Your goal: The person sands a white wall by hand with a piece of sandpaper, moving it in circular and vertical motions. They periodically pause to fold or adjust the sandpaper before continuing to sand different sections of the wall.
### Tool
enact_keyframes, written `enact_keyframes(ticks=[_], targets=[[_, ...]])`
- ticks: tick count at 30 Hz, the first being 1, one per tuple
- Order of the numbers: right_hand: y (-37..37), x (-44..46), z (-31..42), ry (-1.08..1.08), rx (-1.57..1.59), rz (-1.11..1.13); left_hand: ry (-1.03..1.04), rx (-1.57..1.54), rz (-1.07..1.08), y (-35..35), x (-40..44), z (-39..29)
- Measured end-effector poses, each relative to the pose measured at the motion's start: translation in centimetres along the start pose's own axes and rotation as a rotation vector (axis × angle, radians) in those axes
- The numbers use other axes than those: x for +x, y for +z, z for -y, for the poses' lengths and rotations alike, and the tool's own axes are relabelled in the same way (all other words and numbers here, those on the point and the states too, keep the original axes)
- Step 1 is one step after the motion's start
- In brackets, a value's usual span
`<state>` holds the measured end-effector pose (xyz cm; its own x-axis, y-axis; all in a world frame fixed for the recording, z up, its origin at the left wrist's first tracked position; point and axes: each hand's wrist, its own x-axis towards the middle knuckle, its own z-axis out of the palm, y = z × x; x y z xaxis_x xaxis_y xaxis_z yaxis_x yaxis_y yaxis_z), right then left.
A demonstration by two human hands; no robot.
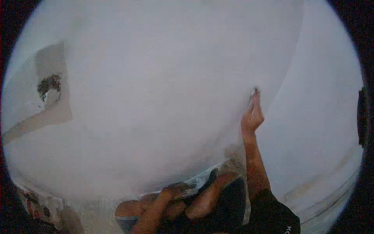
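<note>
My right hand (253, 117) is raised against the white wall (167, 93), beside the line where two wall faces meet. Its fingers are closed together around something thin with a dark tip, too blurred to name. Low in the view, my left hand (176, 189) is in front of my bent legs, fingers curled. Next to it lies a pale, flat-looking piece with a dark elongated part (208, 181). The left fingers seem closed on its near end, but dimness hides exactly what they hold.
At the left, a ragged dark hole (50, 87) breaks the wall, inside a greyish-beige unpainted patch (58, 111). A dark object (362, 117) stands at the far right edge. Mixed clutter (37, 204) lies at the lower left. Along the lower right runs the wall's base (331, 204).
</note>
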<state>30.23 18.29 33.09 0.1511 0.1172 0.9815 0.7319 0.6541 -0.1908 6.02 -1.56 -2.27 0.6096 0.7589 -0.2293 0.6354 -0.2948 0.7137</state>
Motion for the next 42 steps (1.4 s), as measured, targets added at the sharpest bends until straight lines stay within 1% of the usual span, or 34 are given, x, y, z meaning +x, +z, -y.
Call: enact_keyframes(ticks=[1, 2, 3, 4, 5, 6, 7, 8, 9, 11, 13, 15, 17, 19, 21, 22, 24, 25, 26, 27, 28, 29, 30, 31, 32, 34, 35, 36, 37, 38, 39, 41, 42], targets=[[0.3, 3.2, 1.6, 0.010, 0.037, -0.066, 0.016, 0.025, -0.001, 0.3, 0.3, 0.4], [1.0, 5.3, 3.0, -0.058, 0.082, -0.081, 0.054, 0.084, -0.006, 1.0, 0.8, 1.2], [1.6, 6.5, 4.5, -0.126, 0.128, -0.099, 0.177, 0.224, -0.030, 2.1, 1.7, 3.2], [1.6, 6.4, 6.3, -0.121, 0.137, -0.004, 0.330, 0.388, -0.086, 2.4, 1.9, 4.0], [1.9, 5.5, 8.2, -0.112, 0.149, 0.092, 0.324, 0.388, -0.081, 0.9, 0.7, 2.0], [2.9, 3.2, 10.2, -0.089, 0.426, 0.044, 0.088, 0.315, 0.008, -2.3, -1.8, -2.4], [3.4, 0.5, 11.3, -0.069, 0.706, -0.006, -0.148, 0.238, 0.091, -4.3, -3.3, -5.3], [2.3, -1.7, 11.1, -0.205, 0.520, 0.133, -0.223, 0.168, 0.094, -4.8, -3.5, -6.0], [1.1, -3.7, 10.4, -0.342, 0.332, 0.268, -0.205, 0.121, 0.069, -4.1, -3.3, -5.2], [1.1, -8.0, 5.9, -0.281, 0.506, 0.273, -0.174, 0.057, 0.034, -2.8, -2.6, -3.4], [3.5, -9.8, -0.2, 0.447, 1.091, 0.036, -0.156, 0.013, 0.020, -2.1, -2.0, -2.4], [1.5, -1.4, 3.0, 0.089, 0.070, -0.034, -0.152, -0.016, 0.023, -2.0, -1.4, -2.3], [1.6, 2.1, 5.8, 0.116, 0.124, -0.047, -0.167, -0.033, 0.027, -2.0, -1.0, -2.6], [3.4, 1.4, 8.1, 0.145, 0.197, -0.078, -0.194, -0.049, 0.028, -2.5, -1.2, -3.1], [4.5, -3.0, 9.2, 0.390, 1.261, 0.084, -0.242, -0.066, 0.030, -3.1, -1.6, -4.4], [4.5, -5.5, 7.1, 0.391, 1.274, 0.076, -0.284, -0.074, 0.036, -4.0, -1.7, -5.7], [3.8, -9.7, 1.1, -0.027, 0.610, 0.419, -0.435, -0.127, 0.076, -7.2, -2.0, -10.7], [3.5, -8.0, 1.0, 0.224, 1.231, 0.263, -0.478, -0.141, 0.083, -8.2, -1.7, -12.2], [3.0, -5.5, 1.2, 0.493, 1.828, 0.056, -0.482, -0.147, 0.094, -6.3, -1.7, -9.6], [2.4, -3.8, 0.6, 0.504, 1.819, 0.054, -0.342, -0.129, 0.029, -3.7, -1.8, -5.1], [1.9, -2.2, -0.2, 0.272, 0.963, 0.021, -0.200, -0.106, -0.040, -2.3, -1.9, -2.3], [1.4, -0.9, -0.4, 0.037, 0.107, -0.009, -0.197, -0.104, -0.036, -2.5, -1.7, -1.9], [1.6, -0.8, 0.3, 0.037, 0.102, -0.011, -0.127, -0.095, -0.037, -2.8, -1.4, -1.7], [2.0, -1.0, 2.6, 0.034, 0.164, -0.029, -0.060, -0.088, -0.036, -2.6, -1.2, -1.9], [2.7, -1.5, 5.2, 0.033, 0.227, -0.047, -0.061, -0.088, -0.030, -3.6, -2.9, -4.1], [4.9, -4.6, 11.1, 0.018, 0.802, -0.020, 0.547, 0.745, -0.663, -5.5, -7.5, -7.8], [3.9, -5.8, 13.7, -0.142, 0.638, 0.202, 0.531, 0.634, -0.654, -5.0, -7.2, -7.8], [2.9, -6.4, 15.2, -0.306, 0.469, 0.419, 0.331, 0.376, -0.436, -4.4, -6.2, -7.3], [3.4, -6.6, 14.6, -0.301, 0.475, 0.418, 0.085, 0.137, -0.226, -3.8, -4.9, -6.3], [3.5, -6.8, 12.5, -0.292, 0.512, 0.280, -0.042, 0.054, -0.137, -3.4, -3.8, -6.0], [3.6, -6.5, 10.2, -0.288, 0.545, 0.143, -0.108, 0.019, -0.102, -2.8, -3.2, -5.7], [4.4, -4.8, 5.1, 0.133, 0.552, -0.118, -0.155, -0.012, -0.076, -2.2, -2.1, -5.2], [3.2, -2.6, 3.0, 0.169, 0.303, -0.086, -0.160, -0.022, -0.073, -2.2, -1.8, -4.8]])
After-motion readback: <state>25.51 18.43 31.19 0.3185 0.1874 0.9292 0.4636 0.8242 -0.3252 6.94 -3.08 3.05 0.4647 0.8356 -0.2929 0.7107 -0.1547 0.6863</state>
